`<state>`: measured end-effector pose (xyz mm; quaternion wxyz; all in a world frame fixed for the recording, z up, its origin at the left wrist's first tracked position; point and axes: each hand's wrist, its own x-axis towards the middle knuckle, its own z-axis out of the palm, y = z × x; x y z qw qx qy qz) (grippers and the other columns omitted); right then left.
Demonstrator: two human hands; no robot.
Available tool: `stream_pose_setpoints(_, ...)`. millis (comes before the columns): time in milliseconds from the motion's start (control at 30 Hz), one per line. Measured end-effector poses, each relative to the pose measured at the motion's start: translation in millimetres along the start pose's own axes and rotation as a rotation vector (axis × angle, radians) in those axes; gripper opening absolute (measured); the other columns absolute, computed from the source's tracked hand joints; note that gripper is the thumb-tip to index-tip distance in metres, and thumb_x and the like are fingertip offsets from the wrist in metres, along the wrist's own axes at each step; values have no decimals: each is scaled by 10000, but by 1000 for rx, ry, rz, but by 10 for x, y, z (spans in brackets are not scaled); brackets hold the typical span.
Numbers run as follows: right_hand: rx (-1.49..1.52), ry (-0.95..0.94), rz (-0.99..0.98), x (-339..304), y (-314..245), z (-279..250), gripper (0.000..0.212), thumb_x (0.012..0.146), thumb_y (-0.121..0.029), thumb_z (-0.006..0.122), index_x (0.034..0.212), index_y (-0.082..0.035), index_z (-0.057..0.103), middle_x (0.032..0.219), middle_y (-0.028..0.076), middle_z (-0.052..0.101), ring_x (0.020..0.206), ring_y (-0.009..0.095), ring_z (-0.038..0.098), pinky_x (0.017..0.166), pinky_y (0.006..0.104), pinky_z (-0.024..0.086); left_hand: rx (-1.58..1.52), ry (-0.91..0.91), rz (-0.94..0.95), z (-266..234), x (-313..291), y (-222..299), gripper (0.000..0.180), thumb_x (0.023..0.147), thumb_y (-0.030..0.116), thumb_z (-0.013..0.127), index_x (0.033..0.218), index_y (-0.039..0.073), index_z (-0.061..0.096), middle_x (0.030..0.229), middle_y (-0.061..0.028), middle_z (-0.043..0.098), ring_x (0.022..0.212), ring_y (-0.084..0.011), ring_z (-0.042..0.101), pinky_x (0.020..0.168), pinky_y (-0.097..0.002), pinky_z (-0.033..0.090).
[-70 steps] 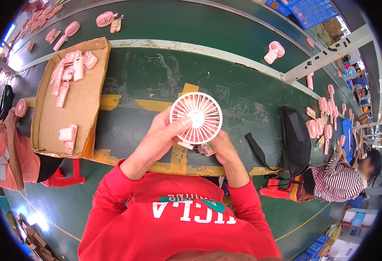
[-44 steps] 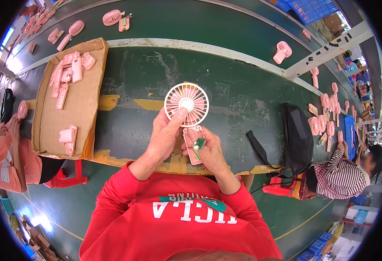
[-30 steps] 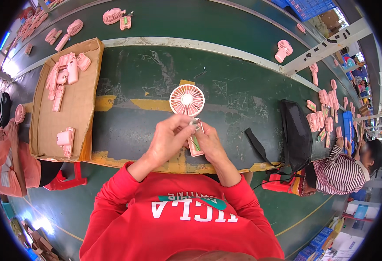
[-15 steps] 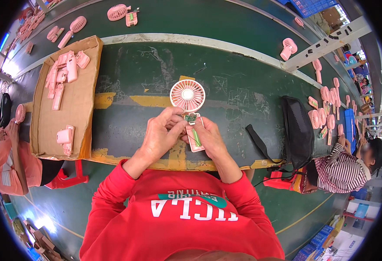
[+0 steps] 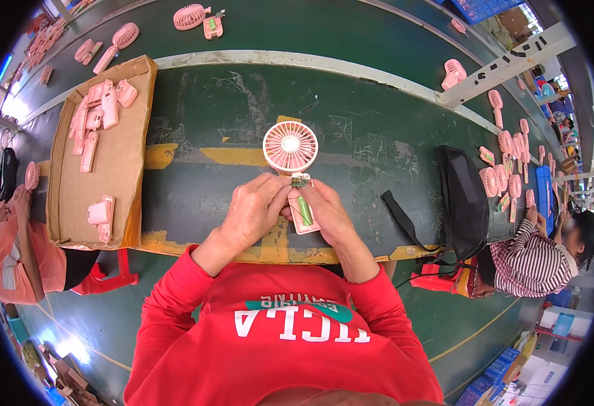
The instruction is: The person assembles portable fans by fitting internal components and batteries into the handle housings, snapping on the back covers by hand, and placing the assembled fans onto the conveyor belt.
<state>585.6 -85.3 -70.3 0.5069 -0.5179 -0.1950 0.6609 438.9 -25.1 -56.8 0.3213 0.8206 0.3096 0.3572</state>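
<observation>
A pink handheld fan [image 5: 290, 147] lies in front of me, its round grille pointing away and its open handle toward me. Inside the handle sit a green battery [image 5: 303, 210] and, near the neck, a small green circuit board [image 5: 300, 181]. With its fingertips together, my left hand [image 5: 251, 208] pinches the board's left edge. My right hand [image 5: 328, 211] grips the handle from the right, thumb by the board. The fingers partly cover the handle's upper sides, and the left fingertips are partly hidden.
A shallow cardboard tray [image 5: 73, 223] with pink fan parts stands at left. To the right lies a black bag [image 5: 465, 203] with a strap. Pink fans ride the green conveyor [image 5: 276, 27] beyond the pale rail. Co-workers sit on both sides.
My left fingers have closed in on the circuit board, and my right thumb has shifted up toward it. Fans on the far conveyor have moved slightly to the right.
</observation>
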Motion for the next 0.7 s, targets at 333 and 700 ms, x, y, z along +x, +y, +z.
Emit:
stream_pose_setpoints(333, 102, -5, 21, 0, -83, -17, 468, 970, -389, 366, 1105, 33, 518, 944, 151, 628, 753, 212, 663, 658, 296, 562, -40, -48, -77, -68, 20, 14, 60, 801, 13, 615, 841, -27, 597, 747, -146, 613, 631, -257, 625, 552, -318, 479)
stream_pose_setpoints(700, 104, -38, -18, 16, -4, -73, 394, 967, -312, 410, 1120, 42, 495, 928, 142, 631, 778, 207, 653, 680, 293, 556, -79, -127, -178, -38, 17, -66, 98, 859, 44, 570, 871, -52, 588, 755, -121, 629, 649, -178, 648, 566, -272, 504)
